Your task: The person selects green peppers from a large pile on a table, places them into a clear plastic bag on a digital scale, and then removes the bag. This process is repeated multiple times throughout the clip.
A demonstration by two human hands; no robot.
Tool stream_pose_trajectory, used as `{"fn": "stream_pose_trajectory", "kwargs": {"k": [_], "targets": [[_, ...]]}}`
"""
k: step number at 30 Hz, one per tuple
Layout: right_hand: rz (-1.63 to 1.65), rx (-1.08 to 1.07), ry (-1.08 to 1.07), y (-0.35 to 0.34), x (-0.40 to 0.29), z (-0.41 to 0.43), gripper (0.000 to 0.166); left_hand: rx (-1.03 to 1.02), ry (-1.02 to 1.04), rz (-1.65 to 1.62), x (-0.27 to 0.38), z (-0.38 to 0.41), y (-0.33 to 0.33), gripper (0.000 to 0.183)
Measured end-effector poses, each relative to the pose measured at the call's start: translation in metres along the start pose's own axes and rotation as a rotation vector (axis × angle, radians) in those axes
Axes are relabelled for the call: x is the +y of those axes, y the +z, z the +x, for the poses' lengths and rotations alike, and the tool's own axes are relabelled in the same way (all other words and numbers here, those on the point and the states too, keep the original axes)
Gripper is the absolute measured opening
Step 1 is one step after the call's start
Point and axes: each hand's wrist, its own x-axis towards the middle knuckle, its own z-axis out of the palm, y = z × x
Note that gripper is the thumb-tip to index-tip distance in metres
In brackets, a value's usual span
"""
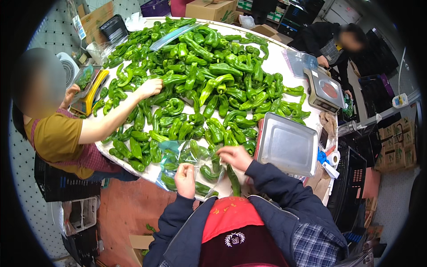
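A large heap of green peppers [213, 70] covers the white table [277, 96]. Close to my body, my left hand [185, 180] pinches a clear plastic bag [181, 150] with thumb and fingers together. Several peppers lie in or under this see-through film; which of the two cannot be told. To the right, my right hand [236, 158] is at the bag's right side, palm down with fingers bent, above a long green pepper [233, 180]; whether it grips the film or a pepper is unclear. A scale with a metal tray [287, 143] stands just right of my right hand.
At the left, a person [60, 143] reaches an arm across the peppers, beside a yellow scale [95, 91]. Another person [320, 43] stands at the far right by a second scale [325, 88]. Plastic bags [173, 36] lie on the heap. Black crates [348, 187] stand right of the table.
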Motion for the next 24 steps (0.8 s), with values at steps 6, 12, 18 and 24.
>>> {"fn": "stream_pose_trajectory", "kwargs": {"k": [6,12,18,24], "targets": [[-0.701,0.671,-0.279,-0.124,0.038,0.079,0.046,-0.076,0.143,0.297,-0.001,-0.007,0.011,0.012],[-0.910,0.572,0.014,-0.163,0.067,0.141,0.050,-0.126,0.081,0.352,0.013,-0.010,0.015,0.017],[-0.691,0.668,-0.110,-0.162,0.054,0.134,0.027,-0.061,0.070,0.291,0.018,-0.007,0.015,0.019],[0.244,0.130,0.037,-0.120,-0.024,0.017,0.045,-0.031,0.135,0.203,0.010,-0.006,0.009,0.010]]}}
